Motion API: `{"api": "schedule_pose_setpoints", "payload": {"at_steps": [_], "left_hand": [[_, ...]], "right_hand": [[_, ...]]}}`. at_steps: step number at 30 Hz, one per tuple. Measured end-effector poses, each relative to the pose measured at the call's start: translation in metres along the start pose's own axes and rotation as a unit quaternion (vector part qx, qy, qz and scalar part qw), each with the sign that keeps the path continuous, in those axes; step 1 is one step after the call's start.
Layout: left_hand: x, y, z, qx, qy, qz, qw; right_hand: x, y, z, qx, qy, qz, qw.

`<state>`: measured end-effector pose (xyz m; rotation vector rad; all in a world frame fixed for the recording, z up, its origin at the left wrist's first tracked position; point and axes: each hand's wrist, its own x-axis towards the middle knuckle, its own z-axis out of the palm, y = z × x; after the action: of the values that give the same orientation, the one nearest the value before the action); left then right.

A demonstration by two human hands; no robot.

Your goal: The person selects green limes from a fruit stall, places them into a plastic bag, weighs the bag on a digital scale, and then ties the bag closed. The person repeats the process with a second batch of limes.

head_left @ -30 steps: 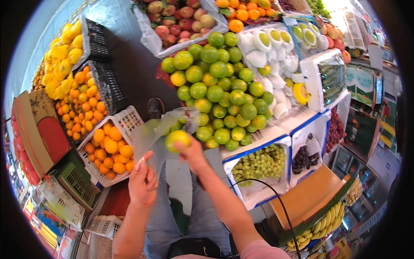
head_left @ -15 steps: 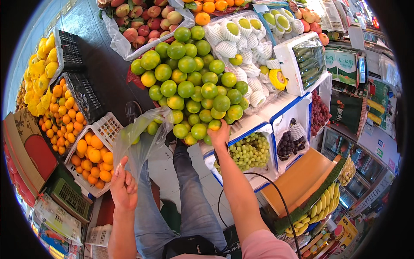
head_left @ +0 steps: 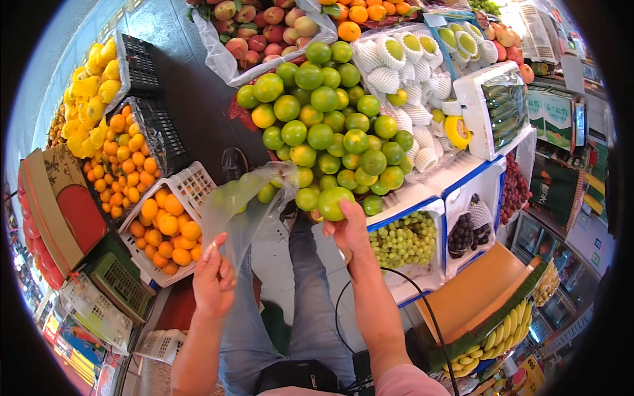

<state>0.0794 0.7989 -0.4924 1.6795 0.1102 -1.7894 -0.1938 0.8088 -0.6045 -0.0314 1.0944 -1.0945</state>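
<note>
My right hand [head_left: 351, 232] is wrapped round a green orange [head_left: 335, 202], lifted just in front of the big heap of green-yellow oranges [head_left: 323, 136]. Pinched between the fingers of my left hand [head_left: 214, 277] is the edge of a clear plastic bag [head_left: 246, 210]. The bag hangs in front of that hand, stretching toward the heap's near left side. Some green fruit shows through its film; whether all of it lies inside I cannot tell.
Left stand a white crate of small orange fruit [head_left: 199, 177] and a black crate [head_left: 173, 142]. Right of my right hand are foam boxes of green grapes [head_left: 404, 241] and dark grapes [head_left: 462, 231]. A black cable [head_left: 422, 290] loops beside my right arm. Peaches [head_left: 271, 33] lie beyond.
My right hand has picked a green orange off the heap's near edge and drawn it back toward me. My left hand keeps its pinch on the bag. The whole view has shifted somewhat.
</note>
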Motion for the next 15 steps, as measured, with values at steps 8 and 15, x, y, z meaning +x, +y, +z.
{"api": "schedule_pose_setpoints", "payload": {"at_steps": [8,15], "left_hand": [[-0.001,-0.001,0.001,-0.006,0.016,0.011,1.0],[0.003,0.0,-0.012,-0.023,0.018,0.011,1.0]], "right_hand": [[0.004,0.092,0.066,-0.195,-0.053,0.043,0.978],[0.022,0.082,-0.055,-0.519,0.329,-0.106,0.782]]}}
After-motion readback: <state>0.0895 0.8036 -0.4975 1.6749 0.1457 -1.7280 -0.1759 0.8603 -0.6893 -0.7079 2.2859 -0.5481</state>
